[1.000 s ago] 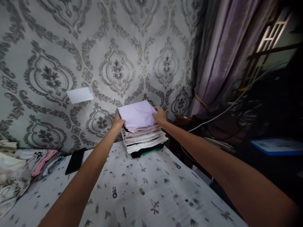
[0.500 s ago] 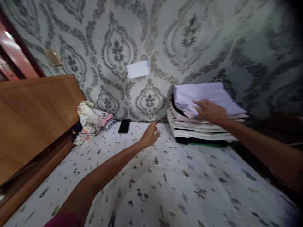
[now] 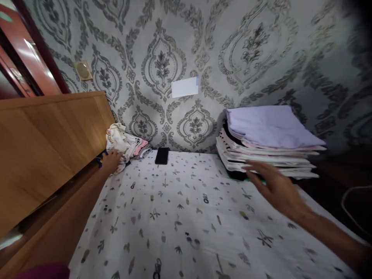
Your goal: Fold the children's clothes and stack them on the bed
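Observation:
At the left, my left hand (image 3: 112, 161) reaches to a rumpled pile of clothes (image 3: 118, 138), its fingers apart and against a cream printed garment. Part of that garment is hidden behind the hand. My right hand (image 3: 271, 186) is open, fingers stretched out, in front of the lower layers of a tall folded clothes stack (image 3: 279, 159). On top of the stack lies a folded lilac garment (image 3: 267, 126). White, pale pink and black layers show beneath it.
A black phone (image 3: 162, 156) lies on the patterned bedsheet (image 3: 180, 217) near the wall. The wooden bed board (image 3: 52, 143) borders the left side. A white paper (image 3: 185, 87) is on the wallpaper, and a pale cable (image 3: 345, 199) hangs at the far right.
My left hand has swung left from the middle of the bed to the rumpled clothes. My right hand has come off the lilac garment and dropped lower, in front of the stack.

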`<state>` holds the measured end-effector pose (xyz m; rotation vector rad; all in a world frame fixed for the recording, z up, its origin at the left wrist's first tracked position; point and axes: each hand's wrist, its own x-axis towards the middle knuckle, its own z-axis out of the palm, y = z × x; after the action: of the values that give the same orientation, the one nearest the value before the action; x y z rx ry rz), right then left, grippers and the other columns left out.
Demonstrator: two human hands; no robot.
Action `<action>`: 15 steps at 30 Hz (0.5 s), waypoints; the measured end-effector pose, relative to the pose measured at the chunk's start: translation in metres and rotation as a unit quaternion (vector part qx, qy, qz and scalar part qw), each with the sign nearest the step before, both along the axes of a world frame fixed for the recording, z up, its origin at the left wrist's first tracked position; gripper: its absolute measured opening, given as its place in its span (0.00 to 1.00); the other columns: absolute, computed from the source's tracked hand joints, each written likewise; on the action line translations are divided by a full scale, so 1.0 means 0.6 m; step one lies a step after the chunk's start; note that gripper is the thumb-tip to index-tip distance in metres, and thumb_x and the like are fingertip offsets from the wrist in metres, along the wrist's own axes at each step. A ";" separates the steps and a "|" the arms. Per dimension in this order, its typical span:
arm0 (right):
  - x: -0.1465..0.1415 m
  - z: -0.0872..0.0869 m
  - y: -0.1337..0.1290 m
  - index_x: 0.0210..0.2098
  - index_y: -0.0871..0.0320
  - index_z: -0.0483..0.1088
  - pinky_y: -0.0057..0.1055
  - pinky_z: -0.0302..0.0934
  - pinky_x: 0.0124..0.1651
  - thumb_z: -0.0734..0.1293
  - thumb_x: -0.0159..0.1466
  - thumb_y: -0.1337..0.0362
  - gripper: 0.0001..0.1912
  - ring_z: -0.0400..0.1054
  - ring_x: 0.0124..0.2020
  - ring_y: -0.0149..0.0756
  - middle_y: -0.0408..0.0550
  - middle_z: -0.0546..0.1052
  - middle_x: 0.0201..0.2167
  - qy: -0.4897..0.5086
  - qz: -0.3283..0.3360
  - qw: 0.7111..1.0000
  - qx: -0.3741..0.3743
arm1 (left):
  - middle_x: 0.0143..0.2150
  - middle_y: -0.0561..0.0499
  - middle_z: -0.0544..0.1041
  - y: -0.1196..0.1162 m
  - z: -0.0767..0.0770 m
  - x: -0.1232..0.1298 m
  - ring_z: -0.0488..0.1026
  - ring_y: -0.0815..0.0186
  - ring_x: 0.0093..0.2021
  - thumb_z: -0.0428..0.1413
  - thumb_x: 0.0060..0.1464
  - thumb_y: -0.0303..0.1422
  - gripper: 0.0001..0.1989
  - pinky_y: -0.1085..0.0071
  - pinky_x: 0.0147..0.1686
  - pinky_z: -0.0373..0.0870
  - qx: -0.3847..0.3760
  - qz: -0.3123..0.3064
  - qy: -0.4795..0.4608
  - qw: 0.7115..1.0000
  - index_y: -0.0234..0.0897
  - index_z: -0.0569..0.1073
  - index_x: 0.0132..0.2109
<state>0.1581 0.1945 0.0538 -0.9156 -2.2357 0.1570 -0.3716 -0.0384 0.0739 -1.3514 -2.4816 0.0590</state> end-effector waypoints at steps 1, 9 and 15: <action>0.000 -0.019 -0.028 0.39 0.38 0.77 0.51 0.69 0.54 0.55 0.65 0.41 0.22 0.72 0.55 0.53 0.53 0.78 0.53 0.006 0.013 0.999 -0.035 | 0.64 0.28 0.66 -0.005 0.000 -0.015 0.58 0.36 0.65 0.50 0.56 0.23 0.23 0.35 0.56 0.56 -0.023 0.028 0.030 0.999 0.34 0.74 0.57; -0.065 -0.147 -0.221 0.46 0.51 0.78 0.49 0.72 0.55 0.59 0.70 0.51 0.19 0.75 0.52 0.47 0.54 0.80 0.50 0.020 0.160 0.977 -0.139 | 0.55 0.34 0.74 0.064 0.002 -0.032 0.67 0.42 0.58 0.56 0.54 0.30 0.15 0.45 0.55 0.62 -0.049 0.028 0.013 0.998 0.35 0.78 0.48; -0.175 -0.178 -0.318 0.53 0.50 0.72 0.43 0.72 0.55 0.62 0.70 0.66 0.14 0.73 0.55 0.41 0.51 0.78 0.51 0.091 0.268 0.955 -0.086 | 0.58 0.29 0.71 0.158 -0.021 -0.012 0.72 0.50 0.55 0.47 0.62 0.29 0.20 0.60 0.49 0.70 0.077 0.012 -0.058 0.995 0.27 0.69 0.58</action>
<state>0.0533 0.0037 -0.0530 -0.3381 -2.2666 0.6650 -0.3788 0.0566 0.0614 -1.2942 -2.5369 -0.2070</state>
